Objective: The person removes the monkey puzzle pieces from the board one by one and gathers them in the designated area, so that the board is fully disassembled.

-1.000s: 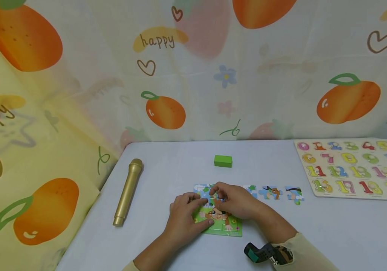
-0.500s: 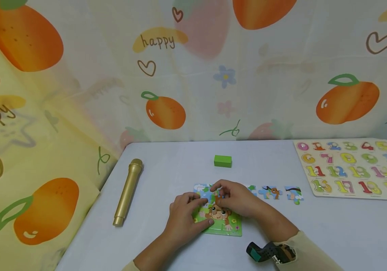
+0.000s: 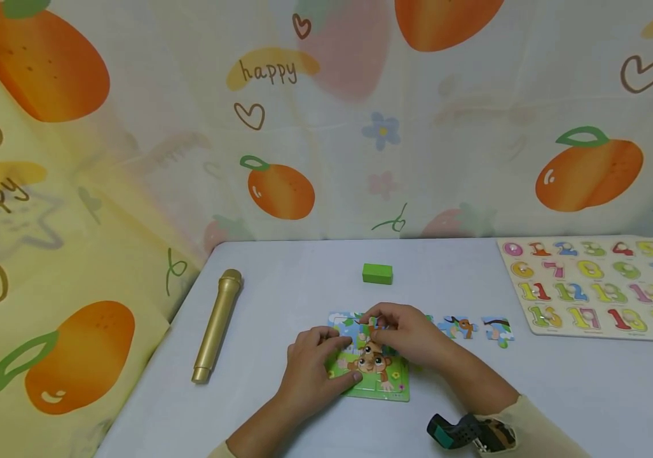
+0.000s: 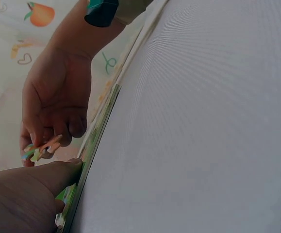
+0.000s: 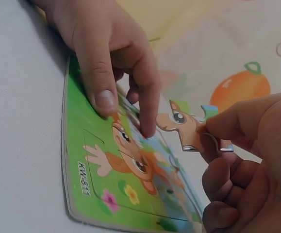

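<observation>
A small jigsaw board (image 3: pixel 380 391) with a monkey picture on green lies flat on the table in the head view. My left hand (image 3: pixel 315 366) rests on its left side, thumb (image 5: pixel 106 101) and index finger touching the surface. Above the board's upper right part, my right hand (image 3: pixel 412 334) pinches a jigsaw piece (image 5: pixel 186 128) between thumb and fingers. That piece shows an eye and brown fur, and it is held tilted, apart from the board in the right wrist view. Loose jigsaw pieces (image 3: pixel 460 327) lie right of the board, partly hidden by the right hand.
A green block (image 3: pixel 378 274) stands behind the jigsaw board. On the left lies a gold microphone (image 3: pixel 216 331). A number puzzle board (image 3: pixel 566 329) occupies the right side of the table. A patterned cloth (image 3: pixel 326 159) hangs behind, and a dark device (image 3: pixel 453 432) is on my right wrist.
My right hand and forearm have shifted slightly to the right, still pinching the jigsaw piece. My left hand has stayed in place on the board.
</observation>
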`<state>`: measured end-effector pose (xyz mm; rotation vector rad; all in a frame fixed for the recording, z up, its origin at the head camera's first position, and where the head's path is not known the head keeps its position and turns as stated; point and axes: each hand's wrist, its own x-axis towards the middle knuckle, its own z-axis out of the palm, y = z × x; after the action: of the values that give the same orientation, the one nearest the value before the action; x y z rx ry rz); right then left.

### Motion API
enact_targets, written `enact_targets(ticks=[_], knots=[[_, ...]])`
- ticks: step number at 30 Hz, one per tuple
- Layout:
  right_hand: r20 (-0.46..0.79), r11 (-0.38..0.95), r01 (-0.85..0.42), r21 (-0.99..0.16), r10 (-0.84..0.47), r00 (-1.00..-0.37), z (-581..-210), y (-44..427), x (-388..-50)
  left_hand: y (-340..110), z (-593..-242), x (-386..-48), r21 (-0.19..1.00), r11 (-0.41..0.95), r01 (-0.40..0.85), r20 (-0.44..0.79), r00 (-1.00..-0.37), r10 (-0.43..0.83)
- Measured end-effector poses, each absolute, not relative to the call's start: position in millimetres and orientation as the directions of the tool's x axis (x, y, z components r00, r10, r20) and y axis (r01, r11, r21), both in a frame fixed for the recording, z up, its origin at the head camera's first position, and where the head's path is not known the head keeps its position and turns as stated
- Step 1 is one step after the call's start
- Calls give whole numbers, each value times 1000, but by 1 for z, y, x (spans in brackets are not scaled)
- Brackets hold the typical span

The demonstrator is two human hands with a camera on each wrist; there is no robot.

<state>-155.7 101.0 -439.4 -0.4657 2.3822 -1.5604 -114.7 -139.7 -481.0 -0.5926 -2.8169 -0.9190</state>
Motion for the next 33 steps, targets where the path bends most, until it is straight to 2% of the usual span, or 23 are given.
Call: enact_targets(ticks=[13,33], knots=[[-110,321,-4,-947,-337,-935,-428,129,-143,-140,-480,-114,532,748,396,230,-918,322],[-177,435,68,-898,-215,-960,-432,191,-122,-140,-483,-114,545,747,381,210,-924,319]])
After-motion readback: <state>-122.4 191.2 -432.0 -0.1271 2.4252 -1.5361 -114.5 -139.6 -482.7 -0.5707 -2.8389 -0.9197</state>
